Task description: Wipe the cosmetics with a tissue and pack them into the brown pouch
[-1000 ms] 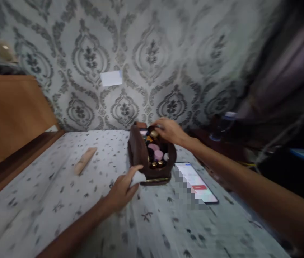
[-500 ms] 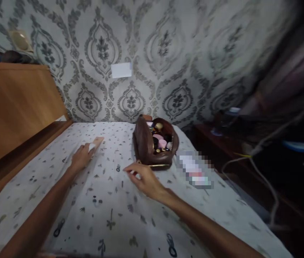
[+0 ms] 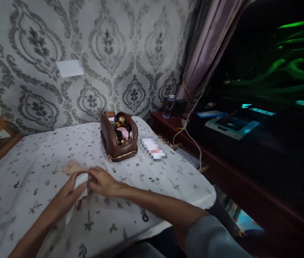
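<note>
Because the white piece [image 3: 81,180] looks soft and is gripped near one end, it could slip or bunch up if one side tugs harder than the other; if it is thin paper, such a pull might even tear it. The left grip [image 3: 69,190] is closed around it, thumb laid across the front. The right grip [image 3: 102,182] meets it at the upper edge with fingers curled, and one cannot tell whether they pinch it or merely touch it.

All this is above the patterned sheet [image 3: 146,200], with a flat beige piece [image 3: 71,166] lying just beyond the left knuckles, where a forward push might shift or crease it. Farther back, the brown bag [image 3: 107,138] stands open; a careless sweep could tip it and spill its pink-lidded jar [image 3: 125,134].

The white piece appears plain and matte, smooth between thumb and fingers. A pale, blurred length hangs below, though whether it belongs to the same piece is unclear.
</note>
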The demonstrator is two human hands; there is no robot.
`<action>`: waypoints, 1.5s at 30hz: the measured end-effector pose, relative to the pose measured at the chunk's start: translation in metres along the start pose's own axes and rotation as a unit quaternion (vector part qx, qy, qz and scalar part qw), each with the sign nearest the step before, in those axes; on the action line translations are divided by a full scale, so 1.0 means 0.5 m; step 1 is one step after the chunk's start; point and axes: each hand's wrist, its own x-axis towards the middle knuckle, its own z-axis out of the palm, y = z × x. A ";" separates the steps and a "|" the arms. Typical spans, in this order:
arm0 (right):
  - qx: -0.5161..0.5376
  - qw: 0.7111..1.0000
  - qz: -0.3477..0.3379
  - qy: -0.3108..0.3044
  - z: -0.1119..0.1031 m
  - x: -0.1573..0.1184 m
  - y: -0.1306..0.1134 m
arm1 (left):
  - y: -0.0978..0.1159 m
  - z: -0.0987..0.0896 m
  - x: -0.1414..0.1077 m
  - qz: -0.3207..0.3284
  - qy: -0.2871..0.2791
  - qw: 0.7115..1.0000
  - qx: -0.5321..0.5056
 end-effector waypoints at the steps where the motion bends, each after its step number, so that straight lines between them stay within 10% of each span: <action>1: -0.017 1.000 -0.001 -0.006 -0.002 -0.004 0.003 | 0.016 0.012 -0.014 -0.013 -0.035 0.999 -0.020; 14: -0.106 0.992 0.062 0.024 0.010 -0.011 0.005 | -0.027 -0.050 0.033 -0.011 0.218 0.969 0.113; 22: -0.020 0.991 0.111 0.069 -0.025 -0.040 0.003 | 0.001 -0.007 0.001 0.014 0.214 0.965 0.148; 30: 0.033 0.992 0.069 0.096 -0.037 -0.068 0.035 | 0.039 0.122 0.013 0.343 0.220 0.842 0.354; 45: 0.026 0.993 0.071 0.090 -0.040 -0.067 0.034 | 0.021 0.105 0.033 0.258 0.220 0.879 0.336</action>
